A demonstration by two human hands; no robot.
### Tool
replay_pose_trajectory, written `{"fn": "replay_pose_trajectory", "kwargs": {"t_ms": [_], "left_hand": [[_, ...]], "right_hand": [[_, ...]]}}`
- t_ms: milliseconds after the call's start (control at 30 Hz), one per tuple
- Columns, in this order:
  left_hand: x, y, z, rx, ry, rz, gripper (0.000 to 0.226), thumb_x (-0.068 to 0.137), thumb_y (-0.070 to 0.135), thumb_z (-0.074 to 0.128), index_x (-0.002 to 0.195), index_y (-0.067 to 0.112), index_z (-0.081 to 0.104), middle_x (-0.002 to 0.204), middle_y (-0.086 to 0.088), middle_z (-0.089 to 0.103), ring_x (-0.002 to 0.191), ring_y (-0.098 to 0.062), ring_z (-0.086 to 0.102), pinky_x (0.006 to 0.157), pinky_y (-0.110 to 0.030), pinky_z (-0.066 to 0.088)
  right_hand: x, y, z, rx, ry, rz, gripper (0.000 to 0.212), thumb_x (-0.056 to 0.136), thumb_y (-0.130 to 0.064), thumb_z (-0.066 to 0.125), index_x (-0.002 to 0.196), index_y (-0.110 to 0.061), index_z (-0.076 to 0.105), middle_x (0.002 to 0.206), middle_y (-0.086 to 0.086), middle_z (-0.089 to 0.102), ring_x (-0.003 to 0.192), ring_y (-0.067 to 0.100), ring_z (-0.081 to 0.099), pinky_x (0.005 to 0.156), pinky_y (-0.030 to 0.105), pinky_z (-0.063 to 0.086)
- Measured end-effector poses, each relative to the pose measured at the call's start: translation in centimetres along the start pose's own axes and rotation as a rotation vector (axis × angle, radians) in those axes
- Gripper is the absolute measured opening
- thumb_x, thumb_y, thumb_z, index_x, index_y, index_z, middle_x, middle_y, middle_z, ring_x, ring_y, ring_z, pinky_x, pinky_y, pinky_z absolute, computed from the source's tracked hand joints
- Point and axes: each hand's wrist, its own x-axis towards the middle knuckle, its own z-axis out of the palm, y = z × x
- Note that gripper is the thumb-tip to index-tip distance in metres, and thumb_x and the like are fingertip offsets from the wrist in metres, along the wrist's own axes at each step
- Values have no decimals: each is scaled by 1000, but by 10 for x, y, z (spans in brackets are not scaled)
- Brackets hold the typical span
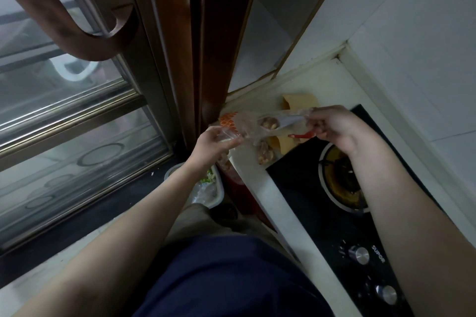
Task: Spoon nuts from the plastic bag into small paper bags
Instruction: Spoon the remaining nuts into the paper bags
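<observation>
The person stands at a white counter (260, 188) beside a black gas hob (334, 201), holding a clear plastic bag (247, 127) stretched between both hands above the counter's far corner. The left hand (215, 144) pinches one edge of the bag's mouth, fingers curled on the film. The right hand (332, 125) is curled round the handle of a spoon (283, 122) and seems to pinch the bag's other edge as well, though that contact is hard to make out. The spoon's bowl lies inside the bag, loaded with nuts (269, 123), so a scoop looks drawn but not yet tipped out. More nuts sag in the bag's lower fold (265, 154), just above the counter. A brown paper bag (300, 103) lies beyond the hands near the wall, and another piece of brown paper (284, 143) shows beneath the plastic; whether either holds nuts already cannot be told from here. Judging by the amount still in the plastic bag, a good share of the filling remains. A grey tub (219, 188) sits on the floor below the left forearm.
</observation>
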Motion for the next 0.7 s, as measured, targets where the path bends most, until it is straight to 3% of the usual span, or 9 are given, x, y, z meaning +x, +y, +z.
{"fn": "replay_pose_trajectory", "kwargs": {"t_ms": [67,167,367,433,500,600,700], "left_hand": [[2,-2,0,-18,1,-20,31,74,35,84,97,21,67,95,-3,63,63,-7,61,56,-25,51],[5,-7,0,-66,35,-36,34,73,38,84,94,16,69,79,6,68,60,-9,59,52,-26,48],[4,-8,5,-122,61,-92,47,72,41,85,99,6,69,70,13,68,64,-5,65,55,-24,50],[3,-8,7,-100,24,-105,43,74,41,83,99,8,69,66,15,67,59,-1,62,58,-23,49],[1,-9,7,-82,-20,-114,46,73,43,83,103,11,69,77,13,70,61,-2,61,62,-25,48],[-1,-10,5,-25,-50,-127,56,70,47,84,114,16,65,108,1,69,85,-13,59,70,-31,51],[-7,-7,5,76,-30,-150,78,69,49,84,132,16,54,123,-5,63,108,-24,63,91,-42,53]], "right_hand": [[-3,-2,-6,29,-1,-12,8,89,-9,61,86,-6,67,47,0,54,36,6,38,37,15,28],[-3,-5,-11,146,30,-33,9,88,-10,62,81,-5,65,42,0,52,33,6,36,34,14,25],[-9,-17,-7,282,48,-124,13,90,-13,61,97,-3,63,42,-3,51,34,5,34,34,16,25],[-11,-21,-3,302,71,-145,9,90,-13,61,91,-4,64,42,-3,51,34,5,34,34,15,25],[-12,-22,1,324,97,-150,10,90,-13,62,81,-9,62,42,-3,52,34,6,34,35,14,25],[-14,-22,5,345,110,-134,10,90,-13,62,81,-9,62,43,-4,52,34,6,34,34,16,25],[-17,-22,8,373,102,-121,7,91,-13,60,86,-8,63,42,-5,50,34,5,33,35,15,24]]}}
